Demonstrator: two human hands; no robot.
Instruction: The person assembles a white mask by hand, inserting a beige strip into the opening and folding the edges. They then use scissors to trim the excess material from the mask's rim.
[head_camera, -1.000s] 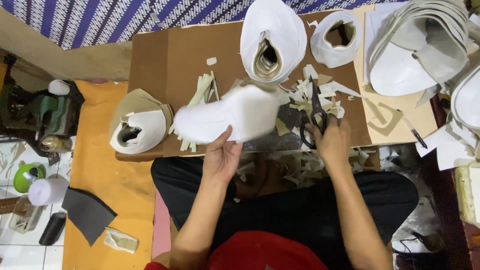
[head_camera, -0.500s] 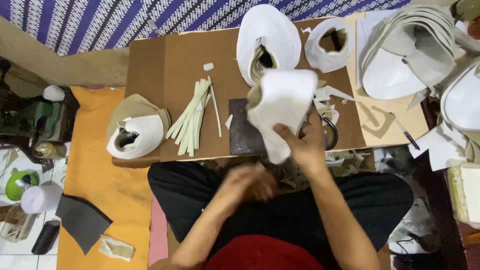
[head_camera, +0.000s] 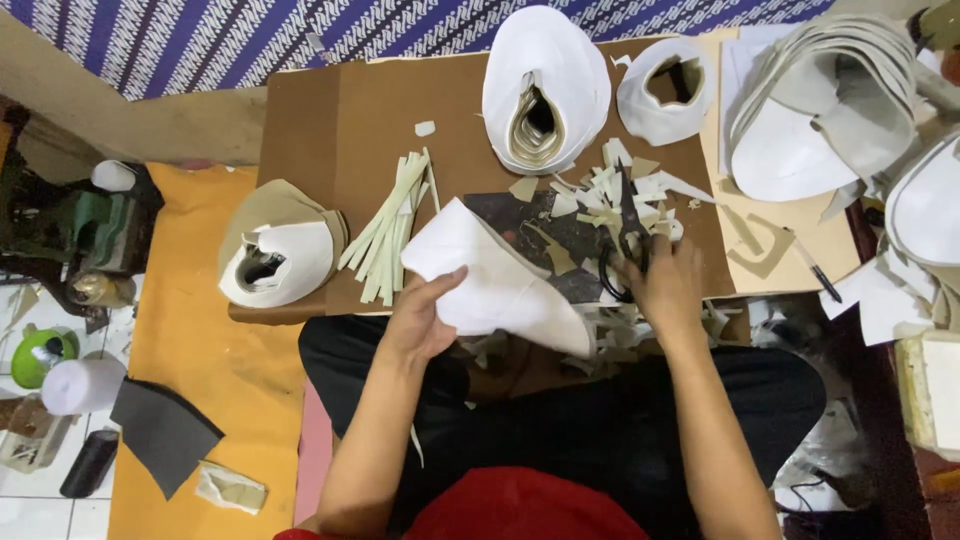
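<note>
My head camera looks straight down on the brown board (head_camera: 300, 130) from close above, my lap below it, patterned cloth (head_camera: 250, 40) beyond its far edge.

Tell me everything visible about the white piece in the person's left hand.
The white piece is a thin, flexible sheet, like synthetic leather or fabric, roughly triangular with curved edges and a pointed top corner. The left hand grips its lower left edge, thumb on top. It slants over the front edge of the brown board, covering part of the dark cutting mat and scraps.
</note>
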